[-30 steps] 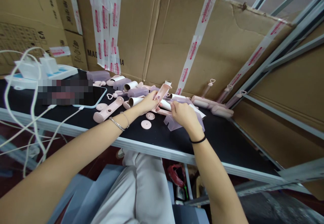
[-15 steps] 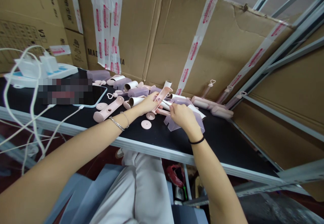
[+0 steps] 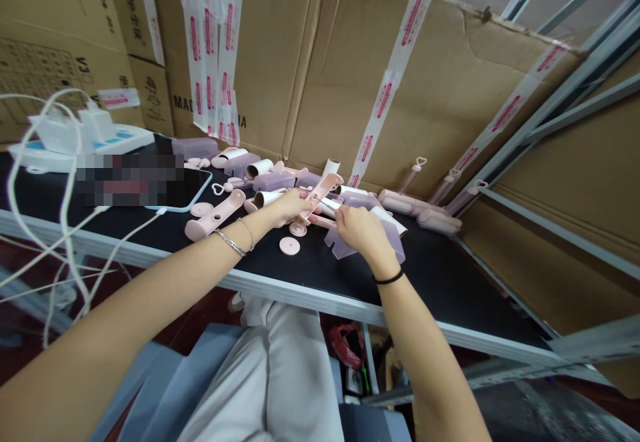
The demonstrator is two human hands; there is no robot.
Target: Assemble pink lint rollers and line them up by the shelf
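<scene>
My left hand point(image 3: 291, 207) is closed around a pale pink curved plastic shell point(image 3: 326, 189), held tilted above the table. Opposite it, my right hand point(image 3: 361, 230) has its fingers pinched together, with a thin tool directed at the shell; the tool is mostly hidden by the fingers. Below the left hand lie two pink discs, one partly under it and another round disc point(image 3: 289, 246) nearer the front. A translucent purple cover point(image 3: 341, 245) lies under my right hand. Another pink shell with a hole point(image 3: 215, 217) rests to the left.
White tubes point(image 3: 269, 199), purple covers point(image 3: 274, 181) and finished-looking pink cylinders point(image 3: 419, 212) with heart-shaped handles lie along the back. A phone or tablet point(image 3: 193, 189), cables and a white power strip point(image 3: 131, 137) occupy the left. Cardboard point(image 3: 280, 49) walls the back; a metal shelf frame stands right.
My left hand has shifted slightly left and down along the pink shell, which has moved very little. My right hand stays almost in place.
</scene>
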